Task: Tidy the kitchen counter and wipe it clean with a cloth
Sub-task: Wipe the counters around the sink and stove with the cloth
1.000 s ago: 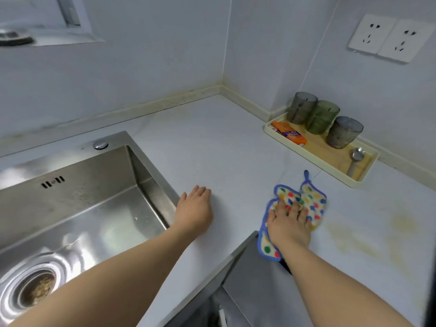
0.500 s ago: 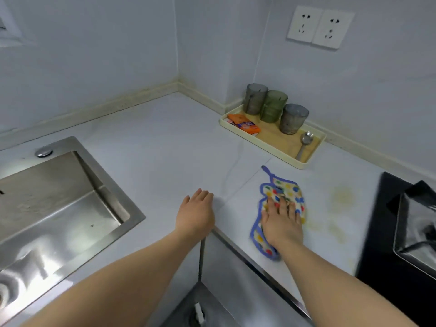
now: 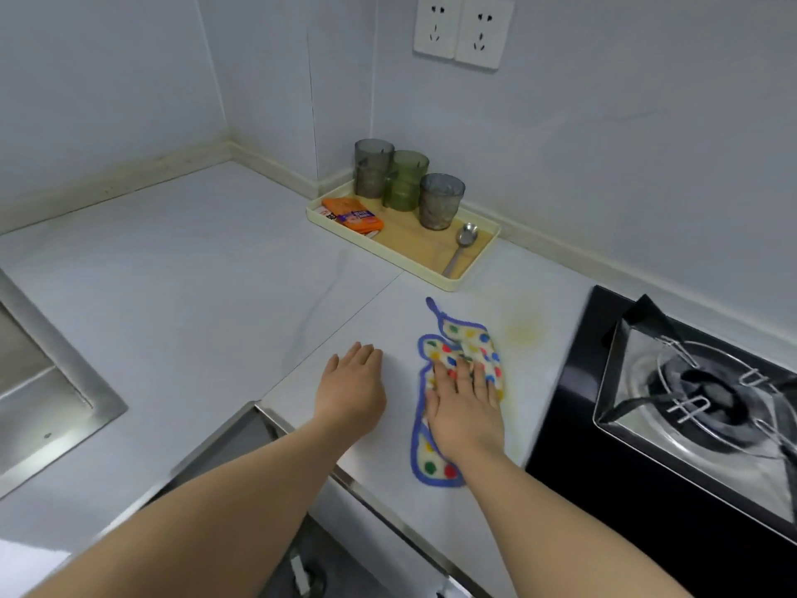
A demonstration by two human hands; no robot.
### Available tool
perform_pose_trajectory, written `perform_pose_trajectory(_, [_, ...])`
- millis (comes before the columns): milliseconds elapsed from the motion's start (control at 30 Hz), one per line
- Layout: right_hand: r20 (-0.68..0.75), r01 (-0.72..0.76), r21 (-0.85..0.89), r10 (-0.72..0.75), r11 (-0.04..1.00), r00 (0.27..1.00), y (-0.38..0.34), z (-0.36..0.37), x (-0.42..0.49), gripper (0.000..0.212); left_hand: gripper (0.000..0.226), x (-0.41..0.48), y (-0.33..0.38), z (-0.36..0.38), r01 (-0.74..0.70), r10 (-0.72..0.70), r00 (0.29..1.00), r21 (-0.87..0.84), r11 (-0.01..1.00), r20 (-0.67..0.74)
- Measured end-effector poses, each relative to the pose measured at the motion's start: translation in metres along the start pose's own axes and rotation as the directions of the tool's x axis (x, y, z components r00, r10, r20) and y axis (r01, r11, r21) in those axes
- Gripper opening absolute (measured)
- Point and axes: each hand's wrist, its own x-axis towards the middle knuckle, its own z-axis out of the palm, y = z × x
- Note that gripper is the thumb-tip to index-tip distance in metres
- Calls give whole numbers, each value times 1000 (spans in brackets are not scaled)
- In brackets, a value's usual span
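Note:
A polka-dot cloth point(image 3: 468, 343) with a blue border lies on the white counter point(image 3: 194, 287) near its front edge. My right hand point(image 3: 463, 407) presses flat on the cloth, fingers spread and straight. Just left of it, my left hand point(image 3: 351, 392) rests palm down on the bare counter, holding nothing. A yellowish stain point(image 3: 524, 328) marks the counter just beyond the cloth's right side. A cream tray point(image 3: 476, 274) at the back wall holds three tumblers point(image 3: 440, 201), an orange packet point(image 3: 351, 214) and a spoon point(image 3: 463, 241).
A black gas hob point(image 3: 573, 403) with a foil-lined burner point(image 3: 707, 394) lies close on the right of the cloth. The steel sink point(image 3: 51, 373) is at the far left. Two wall sockets point(image 3: 463, 30) sit above the tray.
My view has swung right, from the sink to the hob. My right hand has slid the cloth rightward along the counter toward the yellow stain, and my left hand has followed beside it.

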Motion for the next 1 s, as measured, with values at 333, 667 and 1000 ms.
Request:
perform_pose_trajectory(333, [19, 101, 8, -101, 995, 995, -24, 0, -3, 50, 52, -5, -1, 1, 79, -78, 997, 27, 997, -25])
perform_pose_trajectory(667, [57, -149, -118, 157, 982, 986, 45, -11, -26, 60, 53, -1, 54, 21, -44, 41, 995, 28, 999, 95])
perform_pose_trajectory(1000, [77, -108, -129, 118, 986, 990, 37, -5, -36, 64, 51, -2, 45, 24, -114, 99, 988, 123, 986, 121])
